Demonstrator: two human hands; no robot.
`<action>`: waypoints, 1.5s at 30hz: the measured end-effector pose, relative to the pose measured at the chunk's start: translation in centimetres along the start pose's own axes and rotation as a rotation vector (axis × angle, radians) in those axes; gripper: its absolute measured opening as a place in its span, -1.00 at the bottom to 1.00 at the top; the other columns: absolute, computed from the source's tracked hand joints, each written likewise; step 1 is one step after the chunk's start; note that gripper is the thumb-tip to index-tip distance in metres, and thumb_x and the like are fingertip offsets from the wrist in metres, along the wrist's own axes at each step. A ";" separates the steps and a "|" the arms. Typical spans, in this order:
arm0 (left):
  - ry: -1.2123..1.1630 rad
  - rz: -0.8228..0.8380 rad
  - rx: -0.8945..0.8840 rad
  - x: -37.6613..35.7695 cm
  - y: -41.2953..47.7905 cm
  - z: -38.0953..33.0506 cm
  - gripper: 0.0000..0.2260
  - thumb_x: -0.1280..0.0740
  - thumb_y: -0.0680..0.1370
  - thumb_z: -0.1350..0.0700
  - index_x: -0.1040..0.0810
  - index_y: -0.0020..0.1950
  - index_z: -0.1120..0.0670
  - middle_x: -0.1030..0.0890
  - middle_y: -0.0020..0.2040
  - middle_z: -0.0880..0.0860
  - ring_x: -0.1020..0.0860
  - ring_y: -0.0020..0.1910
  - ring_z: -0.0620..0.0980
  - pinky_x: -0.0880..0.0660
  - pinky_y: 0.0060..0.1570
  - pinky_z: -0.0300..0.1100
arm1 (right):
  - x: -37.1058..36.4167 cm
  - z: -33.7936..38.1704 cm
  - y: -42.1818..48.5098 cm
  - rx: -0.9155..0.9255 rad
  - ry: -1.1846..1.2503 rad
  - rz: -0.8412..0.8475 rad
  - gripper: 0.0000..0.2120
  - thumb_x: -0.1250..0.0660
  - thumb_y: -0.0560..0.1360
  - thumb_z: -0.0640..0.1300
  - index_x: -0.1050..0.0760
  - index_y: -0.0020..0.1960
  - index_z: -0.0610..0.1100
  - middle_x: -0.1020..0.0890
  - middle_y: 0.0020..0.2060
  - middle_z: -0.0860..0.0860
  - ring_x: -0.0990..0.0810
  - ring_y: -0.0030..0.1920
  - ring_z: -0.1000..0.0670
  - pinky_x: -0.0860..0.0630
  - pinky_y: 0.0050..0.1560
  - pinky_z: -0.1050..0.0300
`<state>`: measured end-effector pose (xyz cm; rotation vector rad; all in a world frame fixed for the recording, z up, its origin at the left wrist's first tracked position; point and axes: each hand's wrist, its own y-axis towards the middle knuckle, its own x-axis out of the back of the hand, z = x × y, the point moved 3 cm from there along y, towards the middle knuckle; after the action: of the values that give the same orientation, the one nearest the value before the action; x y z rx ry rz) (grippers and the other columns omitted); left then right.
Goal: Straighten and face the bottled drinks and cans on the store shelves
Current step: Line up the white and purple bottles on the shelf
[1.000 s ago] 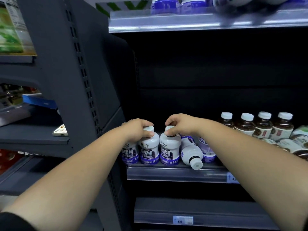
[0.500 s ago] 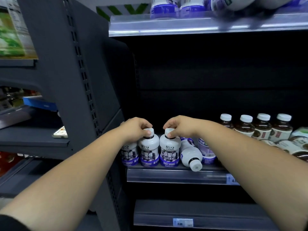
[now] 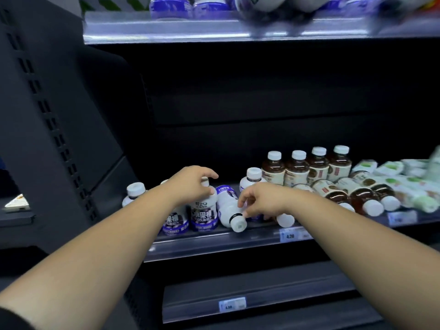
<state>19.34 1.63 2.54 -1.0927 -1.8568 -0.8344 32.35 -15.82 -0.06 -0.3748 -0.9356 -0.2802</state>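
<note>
**Both hands among the white-and-purple bottles on the middle shelf**

Nearest the camera, two bare forearms reach forward over the dark lower shelf [image 3: 262, 296], whose front rail carries a small white price tag [image 3: 232, 305]. Above it runs the grey middle shelf [image 3: 214, 244], with another price tag [image 3: 289, 235] on its clear front strip.

The right hand [image 3: 263, 201] is over a fallen white plastic bottle with a purple label [image 3: 229, 208], which lies on its side with its white cap pointing toward the shelf's front edge. The fingertips [image 3: 242, 203] touch the bottle's neck end, curled loosely; whether they actually grip it cannot be told. Just right of that hand a second white cap [image 3: 285, 220] of another lying bottle pokes out from below the wrist.

The left hand [image 3: 192, 184] is cupped over the top of an upright white bottle with a purple printed label [image 3: 204, 215], thumb and fingers closed around its cap. A matching upright bottle [image 3: 175, 221] stands touching it on the left, partly hidden by the forearm, and one more white-capped bottle [image 3: 135, 194] stands further left.

Behind the right hand stands another upright white bottle [image 3: 252, 178]. Farther back and right, four brown drink bottles with white caps [image 3: 307, 167] stand in a row, with several brown bottles lying on their sides [image 3: 357, 196] in front of them and green-and-white packs [image 3: 404, 177] beyond.

The top shelf [image 3: 214, 32] holds blurred purple-and-white bottles [image 3: 190, 7].
</note>
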 end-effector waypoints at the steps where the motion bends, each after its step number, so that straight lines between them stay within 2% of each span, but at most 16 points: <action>1: 0.029 -0.005 0.003 -0.1 0.0 0.0 -0.60 -0.44 0.50 0.01 -0.52 0.34 -0.16 -0.48 0.39 -0.08 -0.46 0.36 -0.08 -0.44 0.27 -0.13 | -0.6 -0.5 -0.1 -0.014 0.001 0.010 -0.82 -0.46 0.50 -0.09 -0.58 0.10 0.02 -0.59 -0.08 0.00 -0.59 -0.14 -0.01 -0.66 -0.10 -0.01; 3: 0.102 -0.008 0.013 -0.3 -0.1 -0.1 -0.56 -0.44 0.49 -0.01 -0.49 0.36 -0.17 -0.47 0.39 -0.06 -0.45 0.36 -0.05 -0.38 0.35 -0.02 | -1.7 -1.4 -0.1 -0.030 0.001 0.018 -0.83 -0.42 0.53 -0.07 -0.57 0.11 0.07 -0.58 -0.08 0.03 -0.58 -0.16 -0.01 -0.65 -0.04 -0.04; 6: 0.222 -0.028 0.030 -0.3 -0.5 -0.2 -0.53 -0.43 0.49 -0.03 -0.45 0.38 -0.19 -0.46 0.38 -0.08 -0.39 0.40 -0.04 -0.05 0.50 0.22 | -2.9 -1.8 0.1 -0.052 0.129 0.049 -0.76 -0.36 0.57 -0.10 -0.53 0.23 0.04 -0.58 0.00 -0.03 -0.60 -0.14 -0.02 -0.68 -0.08 -0.01; 11: 0.254 -0.056 0.028 -0.5 -1.3 -0.1 -0.59 -0.40 0.53 -0.05 -0.45 0.38 -0.20 -0.41 0.40 -0.13 -0.32 0.44 -0.08 0.17 0.49 0.29 | -4.9 -1.1 0.4 -0.078 0.297 0.166 -0.69 -0.29 0.63 -0.15 -0.47 0.34 0.08 -0.53 0.20 -0.16 -0.63 0.05 -0.13 -0.67 -0.01 -0.02; 15: 0.238 -0.088 0.059 -0.6 -1.8 0.0 -0.63 -0.37 0.55 -0.06 -0.46 0.35 -0.24 -0.43 0.37 -0.17 -0.33 0.42 -0.13 0.31 0.45 0.28 | -5.2 -1.1 0.8 -0.077 0.277 0.140 -0.78 -0.28 0.61 -0.14 -0.50 0.22 0.07 -0.55 0.10 -0.13 -0.60 -0.04 -0.07 -0.67 -0.03 0.02; 18: 0.181 -0.099 0.078 -0.3 -1.6 0.1 -0.70 -0.33 0.59 0.00 -0.50 0.30 -0.25 -0.50 0.32 -0.16 -0.41 0.37 -0.10 0.25 0.48 0.27 | -3.3 -0.3 0.6 -0.047 0.144 0.107 -0.82 -0.30 0.60 -0.11 -0.50 0.18 0.08 -0.55 -0.07 -0.10 -0.54 -0.20 -0.05 -0.62 -0.13 0.02; 20: 0.146 -0.092 0.093 0.0 -1.3 0.1 -0.72 -0.33 0.60 0.03 -0.53 0.27 -0.24 -0.56 0.27 -0.16 -0.48 0.31 -0.10 0.20 0.49 0.25 | -1.2 0.9 0.5 -0.013 0.026 0.068 -0.76 -0.33 0.59 -0.08 -0.46 0.24 0.11 -0.52 -0.15 -0.06 -0.51 -0.20 -0.05 -0.53 -0.19 0.05; 23: 0.127 -0.070 0.119 0.3 -0.8 0.3 -0.73 -0.36 0.57 0.04 -0.55 0.23 -0.25 -0.58 0.28 -0.18 -0.50 0.30 -0.10 0.04 0.50 0.23 | 1.3 3.2 0.9 0.045 -0.259 -0.011 -0.70 -0.32 0.59 -0.03 -0.38 0.29 0.14 -0.54 -0.01 0.02 -0.53 -0.11 0.00 -0.46 -0.09 0.07; 26: 0.125 -0.062 0.149 0.5 -0.4 0.6 -0.70 -0.38 0.55 0.01 -0.53 0.25 -0.26 -0.56 0.30 -0.17 -0.46 0.34 -0.06 -0.04 0.48 0.20 | 2.1 4.4 2.3 0.061 -0.442 -0.044 -0.75 -0.28 0.60 0.03 -0.34 0.25 0.18 -0.54 -0.05 0.01 -0.60 -0.12 -0.05 -0.59 -0.04 -0.07; 31: 0.128 -0.058 0.176 0.8 -0.5 1.0 -0.63 -0.38 0.54 -0.07 -0.47 0.34 -0.22 -0.56 0.29 -0.10 -0.43 0.34 0.02 -0.17 0.46 0.12 | 3.4 4.7 3.5 0.062 -0.663 -0.176 -0.63 -0.26 0.58 0.09 -0.31 0.34 0.05 -0.55 -0.06 0.01 -0.56 -0.09 -0.08 -0.49 -0.21 0.02; 33: 0.113 -0.051 0.164 0.7 -0.2 1.4 -0.65 -0.40 0.52 -0.08 -0.49 0.30 -0.24 -0.58 0.24 -0.11 -0.47 0.29 0.01 -0.26 0.41 0.08 | 3.7 4.7 3.9 0.090 -0.699 -0.167 -0.64 -0.27 0.57 0.09 -0.34 0.33 0.05 -0.56 -0.02 0.01 -0.53 -0.03 -0.09 -0.49 -0.14 -0.01; 36: 0.088 -0.028 0.177 0.6 0.2 2.1 -0.66 -0.42 0.48 -0.13 -0.51 0.23 -0.30 -0.59 0.18 -0.15 -0.50 0.22 0.00 -0.40 0.30 0.03 | 4.7 4.4 4.1 0.070 -0.637 -0.038 -0.65 -0.33 0.54 0.02 -0.37 0.27 0.28 -0.49 0.08 0.04 -0.40 0.12 -0.11 -0.45 0.14 -0.11; 38: 0.073 -0.020 0.184 0.6 0.2 2.3 -0.66 -0.42 0.46 -0.14 -0.51 0.22 -0.32 -0.59 0.17 -0.17 -0.51 0.20 0.00 -0.45 0.25 0.01 | 5.3 4.5 3.9 0.061 -0.540 0.034 -0.58 -0.32 0.51 -0.14 -0.41 0.17 0.37 -0.46 0.12 0.08 -0.38 0.11 -0.08 -0.41 0.14 -0.06; 40: 0.067 -0.020 0.177 0.5 0.3 2.4 -0.66 -0.42 0.47 -0.13 -0.51 0.23 -0.31 -0.59 0.17 -0.18 -0.52 0.18 -0.04 -0.47 0.24 -0.01 | 5.3 4.8 3.8 0.117 -0.464 0.080 -0.52 -0.29 0.52 -0.25 -0.47 0.23 0.30 -0.49 0.25 0.12 -0.46 0.15 0.00 -0.44 0.15 0.02; 43: 0.040 -0.029 0.171 0.5 0.3 2.4 -0.67 -0.43 0.47 -0.11 -0.52 0.22 -0.30 -0.59 0.15 -0.19 -0.53 0.16 -0.07 -0.47 0.23 -0.05 | 4.4 5.1 4.4 0.143 -0.406 0.028 -0.54 -0.41 0.51 -0.02 -0.42 0.39 0.12 -0.48 0.28 0.12 -0.48 0.19 0.03 -0.47 0.20 0.03; 45: 0.038 -0.031 0.167 0.6 0.1 2.4 -0.67 -0.43 0.48 -0.09 -0.53 0.24 -0.28 -0.58 0.15 -0.18 -0.52 0.16 -0.08 -0.46 0.24 -0.07 | 4.1 5.1 5.0 0.155 -0.444 -0.053 -0.61 -0.42 0.51 0.06 -0.48 0.30 0.06 -0.54 0.20 0.06 -0.52 0.10 0.01 -0.51 0.10 0.04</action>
<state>18.54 3.94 1.96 -0.9398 -1.8796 -0.6993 32.88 -9.40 5.07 -0.2727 -1.3966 -0.1728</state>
